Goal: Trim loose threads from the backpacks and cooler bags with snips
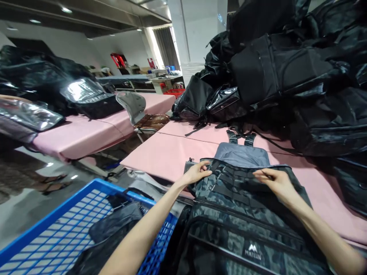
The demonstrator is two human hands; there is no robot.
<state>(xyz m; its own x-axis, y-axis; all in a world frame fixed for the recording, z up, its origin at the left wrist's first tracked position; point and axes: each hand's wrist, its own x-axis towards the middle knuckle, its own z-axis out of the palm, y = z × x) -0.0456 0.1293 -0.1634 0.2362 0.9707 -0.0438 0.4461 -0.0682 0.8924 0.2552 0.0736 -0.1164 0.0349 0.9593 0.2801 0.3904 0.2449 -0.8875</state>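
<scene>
Two hands (197, 173) (276, 183) reach over one camouflage backpack (243, 212) near one blue basket (67, 207).

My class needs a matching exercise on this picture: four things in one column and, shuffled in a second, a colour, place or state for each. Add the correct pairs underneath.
Column 1
1. Backpack
2. Crate
3. Chair
4. Left hand

Column 2
A. Grey-backed, standing between two pink-covered tables
B. At the upper part of a camouflage-patterned bag
C. Dark camouflage, with pale lettering on the front
D. Blue lattice, with dark fabric things inside

Right pairs: 1-C, 2-D, 3-A, 4-B
</scene>
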